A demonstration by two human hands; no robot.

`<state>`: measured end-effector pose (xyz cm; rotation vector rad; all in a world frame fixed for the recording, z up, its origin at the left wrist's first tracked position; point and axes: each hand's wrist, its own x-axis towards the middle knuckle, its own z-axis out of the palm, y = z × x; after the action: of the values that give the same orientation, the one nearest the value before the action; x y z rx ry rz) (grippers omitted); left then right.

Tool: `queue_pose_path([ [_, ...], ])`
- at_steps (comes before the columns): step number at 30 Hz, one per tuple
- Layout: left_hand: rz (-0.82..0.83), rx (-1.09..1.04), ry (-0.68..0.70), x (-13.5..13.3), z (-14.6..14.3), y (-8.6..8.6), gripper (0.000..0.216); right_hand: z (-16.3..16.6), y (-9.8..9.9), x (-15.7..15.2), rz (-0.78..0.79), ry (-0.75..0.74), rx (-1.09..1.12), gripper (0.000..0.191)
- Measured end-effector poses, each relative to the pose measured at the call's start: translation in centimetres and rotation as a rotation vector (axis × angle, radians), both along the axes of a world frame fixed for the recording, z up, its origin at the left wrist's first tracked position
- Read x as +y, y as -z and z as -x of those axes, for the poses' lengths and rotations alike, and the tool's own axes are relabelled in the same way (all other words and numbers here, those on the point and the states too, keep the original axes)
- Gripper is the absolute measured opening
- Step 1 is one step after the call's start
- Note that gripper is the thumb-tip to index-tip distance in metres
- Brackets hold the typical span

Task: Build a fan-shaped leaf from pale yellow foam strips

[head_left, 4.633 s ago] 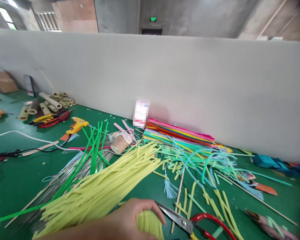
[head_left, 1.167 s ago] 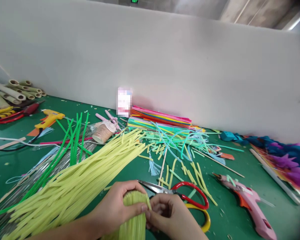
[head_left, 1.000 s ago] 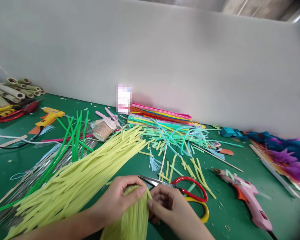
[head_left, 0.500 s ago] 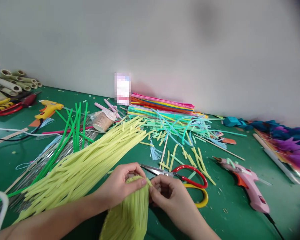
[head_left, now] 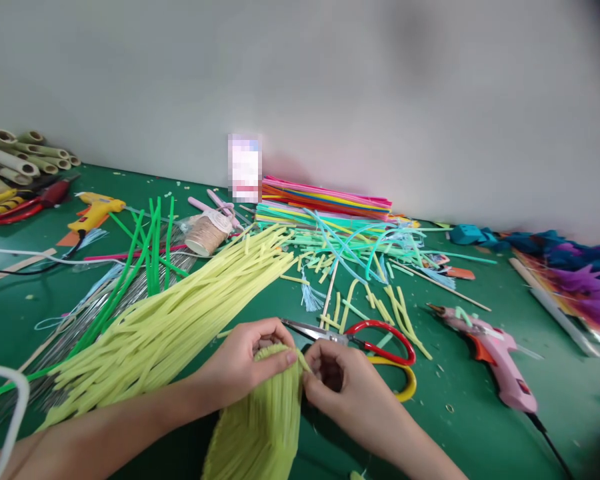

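Observation:
My left hand (head_left: 263, 360) is closed on the top edge of a yellow-green pipe-cleaner piece (head_left: 270, 427), thumb in front and fingers behind. The piece is made of many stems packed side by side and hangs down past the lower edge of view. My right hand (head_left: 347, 377) pinches the end of one pipe cleaner (head_left: 304, 362) that sticks out at the piece's upper right corner. Just behind my right hand lie open scissors (head_left: 325, 331) with one red and one yellow handle. To the left spreads a loose bundle of yellow-green pipe cleaners (head_left: 180, 320).
A pink glue gun (head_left: 500, 363) lies at right, a yellow one (head_left: 97, 210) at left. Cut pipe-cleaner bits (head_left: 380, 307) litter the middle. Behind them are a twine spool (head_left: 209, 233) and coloured stem bundles (head_left: 330, 200). Pliers (head_left: 35, 200) and bamboo tubes (head_left: 30, 157) sit far left.
My right hand has shifted slightly right, and more of the stem end shows between my hands. A small yellow-green bit now appears at the bottom edge. The view has tilted down a little.

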<state>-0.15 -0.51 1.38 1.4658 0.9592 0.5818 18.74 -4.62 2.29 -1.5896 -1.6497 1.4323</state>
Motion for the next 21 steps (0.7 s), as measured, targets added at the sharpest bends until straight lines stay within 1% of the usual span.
queue_pose_path([
  [3,0.038,0.019,0.039,0.01,0.19,-0.08,0.018,-0.21,0.01,0.0,0.018,-0.023,0.017,0.008],
  [5,0.059,0.03,0.083,-0.03,0.3,-0.16,0.023,-0.18,0.06,0.05,0.043,-0.022,0.078,0.009],
  [7,0.042,0.044,0.096,-0.08,0.34,-0.23,0.024,-0.14,0.13,0.05,0.075,-0.02,0.133,0.008],
  [11,-0.021,0.078,0.069,-0.18,0.25,-0.28,0.02,-0.16,0.33,-0.07,0.107,-0.002,0.162,0.009],
  [16,-0.071,0.118,0.027,-0.27,0.21,0.02,0.02,0.12,0.56,-0.06,0.118,0.032,0.156,0.016],
  [21,-0.075,0.105,0.005,-0.17,0.22,0.47,0.02,0.66,0.6,-0.08,0.045,0.077,0.036,0.018],
])
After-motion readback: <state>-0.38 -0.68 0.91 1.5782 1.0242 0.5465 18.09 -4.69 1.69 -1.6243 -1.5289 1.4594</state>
